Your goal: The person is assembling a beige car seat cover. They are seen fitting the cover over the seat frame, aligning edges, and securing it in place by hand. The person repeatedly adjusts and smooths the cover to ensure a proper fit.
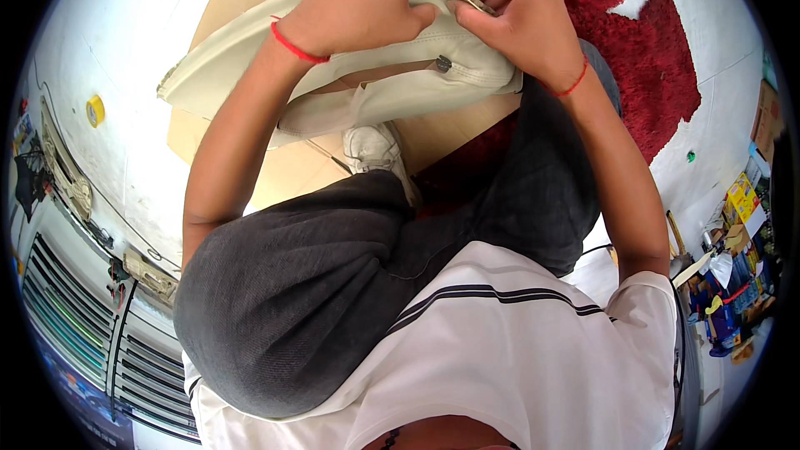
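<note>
A cream, leather-like stitched cover (400, 57) lies across the upper middle, in front of my bent legs. It has a long slit-like opening, with a small dark piece (443, 63) at one end. My left hand (362, 2) is over its far edge, fingers curled around the rim and thumb on the near side. Close beside it, my right hand (523, 15) pinches the same edge between thumb and curled fingers, where a narrow darker strip shows. Some left fingertips are hidden or cut off at the top of the view.
Under the cover lies a tan board (229, 162), beside a red shaggy rug (658, 58). My white shoe (372, 148) rests near the cover. A yellow tape roll (95, 111) is on the pale floor at left. Boxes and packets (740, 200) crowd the right side; a slatted metal shutter (67, 308) stands left.
</note>
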A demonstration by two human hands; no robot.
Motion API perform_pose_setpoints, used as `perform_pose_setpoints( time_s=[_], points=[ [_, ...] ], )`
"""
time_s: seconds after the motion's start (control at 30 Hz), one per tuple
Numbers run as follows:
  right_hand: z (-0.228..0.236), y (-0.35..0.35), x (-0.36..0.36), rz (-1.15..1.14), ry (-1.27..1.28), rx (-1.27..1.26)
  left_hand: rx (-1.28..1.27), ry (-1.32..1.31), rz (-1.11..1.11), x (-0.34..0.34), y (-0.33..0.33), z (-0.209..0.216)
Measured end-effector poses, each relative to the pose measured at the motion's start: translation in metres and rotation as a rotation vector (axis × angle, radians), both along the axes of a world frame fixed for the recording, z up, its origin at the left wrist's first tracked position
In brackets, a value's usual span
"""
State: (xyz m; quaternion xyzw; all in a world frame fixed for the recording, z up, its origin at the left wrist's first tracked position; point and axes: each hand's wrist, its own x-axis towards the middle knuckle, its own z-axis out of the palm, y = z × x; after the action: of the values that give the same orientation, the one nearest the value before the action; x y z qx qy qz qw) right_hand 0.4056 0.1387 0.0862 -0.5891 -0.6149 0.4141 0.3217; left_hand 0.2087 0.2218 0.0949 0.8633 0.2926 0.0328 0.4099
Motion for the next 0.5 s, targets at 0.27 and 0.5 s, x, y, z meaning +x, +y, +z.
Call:
perform_pose_setpoints(
  time_s=[0.27,0.5],
  points=[
    [-0.038,-0.028,0.013,-0.072,-0.065,-0.007,0.044,-0.043,-0.047,0.001,0.009,-0.012],
    [-0.051,-0.029,0.003,-0.156,-0.142,0.057,0.118,0.131,-0.041,0.013,0.017,-0.015]
  ],
)
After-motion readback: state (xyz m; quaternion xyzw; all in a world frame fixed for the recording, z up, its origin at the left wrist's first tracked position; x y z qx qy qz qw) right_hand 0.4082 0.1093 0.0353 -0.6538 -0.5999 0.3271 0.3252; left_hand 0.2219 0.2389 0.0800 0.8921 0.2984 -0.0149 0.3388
